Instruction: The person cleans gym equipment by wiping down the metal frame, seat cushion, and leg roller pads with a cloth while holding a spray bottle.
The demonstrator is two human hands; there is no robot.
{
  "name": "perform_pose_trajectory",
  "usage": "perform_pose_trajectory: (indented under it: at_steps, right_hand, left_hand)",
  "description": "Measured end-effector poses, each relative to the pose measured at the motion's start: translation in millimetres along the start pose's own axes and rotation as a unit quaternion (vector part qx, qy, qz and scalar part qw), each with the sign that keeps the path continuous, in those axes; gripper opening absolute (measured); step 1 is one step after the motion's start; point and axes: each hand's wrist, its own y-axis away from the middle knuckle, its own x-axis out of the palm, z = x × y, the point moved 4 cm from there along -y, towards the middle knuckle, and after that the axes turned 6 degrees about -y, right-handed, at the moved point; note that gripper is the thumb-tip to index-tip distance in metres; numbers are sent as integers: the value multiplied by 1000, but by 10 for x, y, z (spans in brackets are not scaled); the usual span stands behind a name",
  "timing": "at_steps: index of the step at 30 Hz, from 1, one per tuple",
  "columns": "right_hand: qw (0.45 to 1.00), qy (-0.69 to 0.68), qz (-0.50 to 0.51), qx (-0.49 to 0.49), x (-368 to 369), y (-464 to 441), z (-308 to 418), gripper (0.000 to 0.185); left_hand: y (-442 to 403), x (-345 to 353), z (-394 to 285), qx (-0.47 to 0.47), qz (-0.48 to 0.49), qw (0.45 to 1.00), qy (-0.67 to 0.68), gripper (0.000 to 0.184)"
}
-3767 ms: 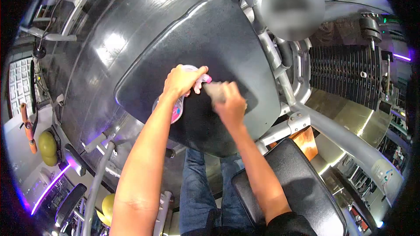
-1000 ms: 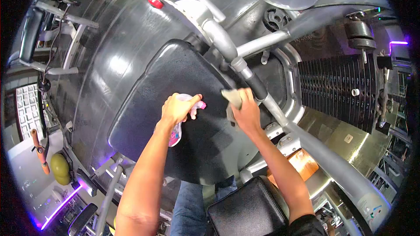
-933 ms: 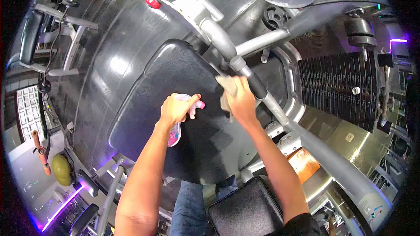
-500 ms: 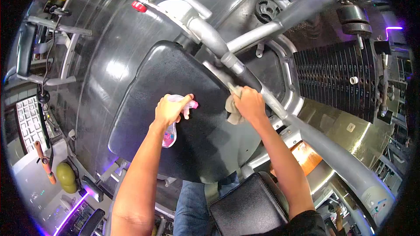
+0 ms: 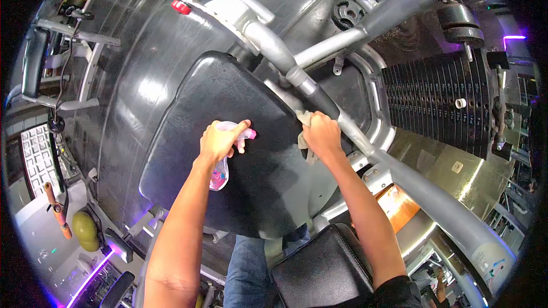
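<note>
My left hand (image 5: 218, 140) is wrapped round the neck of a clear spray bottle (image 5: 218, 177) with a pink nozzle and pink on its body. The bottle is over the wide black padded pad (image 5: 240, 97) of a gym machine. A crumpled beige cloth (image 5: 303, 118) is gripped in my right hand (image 5: 322, 136), at the pad's right edge beside a grey metal tube. Part of the cloth hangs below the fingers. How far the cloth touches the pad's edge I cannot tell.
A smaller black seat (image 5: 322, 271) is below, near my legs. Grey frame tubes (image 5: 434, 199) run diagonally at the right, with a black weight stack (image 5: 436, 100) behind them. A red knob (image 5: 181, 7) sits at the upper left, and an olive ball (image 5: 85, 231) lies at the lower left.
My right hand and the cloth have shifted slightly left along the pad's edge. My left hand with the spray bottle has moved only a little, left and up.
</note>
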Motion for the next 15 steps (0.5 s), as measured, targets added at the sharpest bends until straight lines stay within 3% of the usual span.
perform_pose_trajectory:
  at_steps: [2, 7, 9, 10, 15]
  right_hand:
    - [997, -13, -50, -49, 52, -40, 32, 21]
    - [995, -84, -51, -29, -58, 19, 197, 22]
    - [983, -85, -131, -98, -96, 138, 251, 23]
    - [986, -90, -91, -108, -90, 190, 191, 36]
    - [991, -77, 36, -104, -82, 628, -275, 48]
  left_hand:
    - [-45, 21, 51, 4, -3, 1000, 10, 44]
    - [-59, 18, 59, 6, 0, 1000, -12, 43]
    - [-51, 21, 61, 4, -2, 1000, -18, 42]
    - [-58, 20, 68, 5, 0, 1000, -11, 42]
    - [-60, 16, 77, 16, 4, 1000, 0, 42]
